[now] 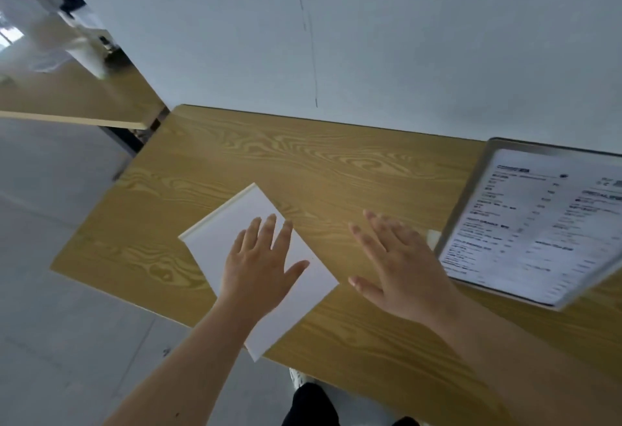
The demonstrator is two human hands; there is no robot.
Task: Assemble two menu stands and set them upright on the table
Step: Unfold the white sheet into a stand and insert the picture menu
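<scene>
A blank white panel (232,223) lies flat near the front edge of the wooden table (336,169), one corner hanging over that edge. My left hand (259,264) rests flat on it with fingers spread. My right hand (397,264) hovers open over the bare wood to the panel's right, holding nothing. At the far right a printed menu sheet in a clear, grey-edged holder (531,223) lies tilted on the table. A small pale piece (433,236) peeks out between my right hand and the menu holder.
A white wall (404,38) runs along the table's back edge. A second wooden table (67,95) stands at the left, with grey floor (50,189) between. My shoe and dark trouser leg (309,402) show below the front edge.
</scene>
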